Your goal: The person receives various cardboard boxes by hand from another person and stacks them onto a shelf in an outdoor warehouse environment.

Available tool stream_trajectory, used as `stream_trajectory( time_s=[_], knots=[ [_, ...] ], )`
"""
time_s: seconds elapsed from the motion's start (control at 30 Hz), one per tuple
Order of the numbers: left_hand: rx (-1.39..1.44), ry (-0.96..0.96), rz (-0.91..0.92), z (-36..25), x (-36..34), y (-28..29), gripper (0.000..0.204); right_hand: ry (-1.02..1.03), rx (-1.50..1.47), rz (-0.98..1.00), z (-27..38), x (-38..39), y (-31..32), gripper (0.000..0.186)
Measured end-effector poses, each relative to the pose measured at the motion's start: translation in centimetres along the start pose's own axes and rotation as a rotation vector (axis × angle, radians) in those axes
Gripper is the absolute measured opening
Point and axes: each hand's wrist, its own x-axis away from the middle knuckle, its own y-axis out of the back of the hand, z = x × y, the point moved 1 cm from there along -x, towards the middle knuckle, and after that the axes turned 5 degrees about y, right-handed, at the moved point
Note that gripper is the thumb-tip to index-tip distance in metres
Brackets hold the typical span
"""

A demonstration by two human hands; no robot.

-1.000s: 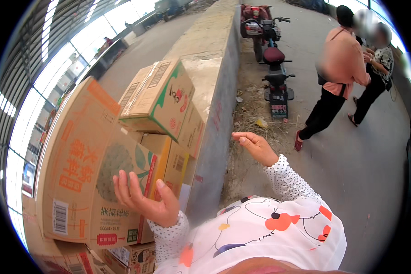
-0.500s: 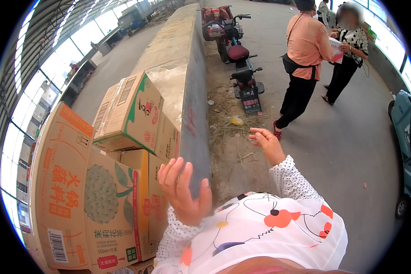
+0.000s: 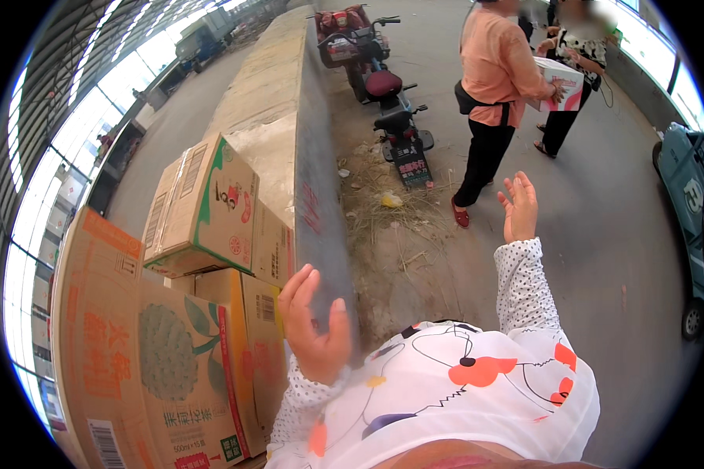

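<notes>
Both hands are empty. My left hand (image 3: 317,328) is raised with loosely bent fingers apart, just right of a pile of cardboard cartons. A large orange-printed carton (image 3: 98,328) leans upright at the near left, beside a carton with a green plant picture (image 3: 168,352) and a yellow-sided carton (image 3: 254,352). A taped brown carton with green edging (image 3: 203,211) sits on top, behind them, against a concrete ledge (image 3: 266,133). Out to the right my right hand (image 3: 519,207) is held up over the pavement, its fingers apart and slightly curved, touching nothing.
Scooters (image 3: 395,117) stand beside the ledge's far part. A person in a peach top (image 3: 497,70) holds a white-and-pink box (image 3: 559,86), facing another person (image 3: 583,51). A teal vehicle (image 3: 688,227) is at the right edge. Straw and litter (image 3: 391,203) lie along the ledge's foot.
My right hand has swung rightward and up. My left hand has moved right, away from the cartons. The view has turned rightward, bringing the teal vehicle and the handed box into sight.
</notes>
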Motion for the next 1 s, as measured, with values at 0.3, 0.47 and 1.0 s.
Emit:
stream_trajectory(
  time_s=[0.3, 0.47, 1.0],
  knots=[
    [0.071, -0.047, 0.079, 0.3, -0.7, -2.0, 0.042, 0.128, -0.005, -0.304, 2.0, -2.3, 6.5, 0.062],
    [0.144, -0.056, 0.092, 0.5, -1.1, -3.4, 0.041, 0.182, 0.076, -0.399, 3.7, -2.4, 9.3, 0.064],
    [0.692, 0.493, 0.558, 6.6, -3.2, -16.3, 0.057, 0.047, 0.238, -0.183, 6.3, -3.2, 11.8, 0.080]
  ],
)
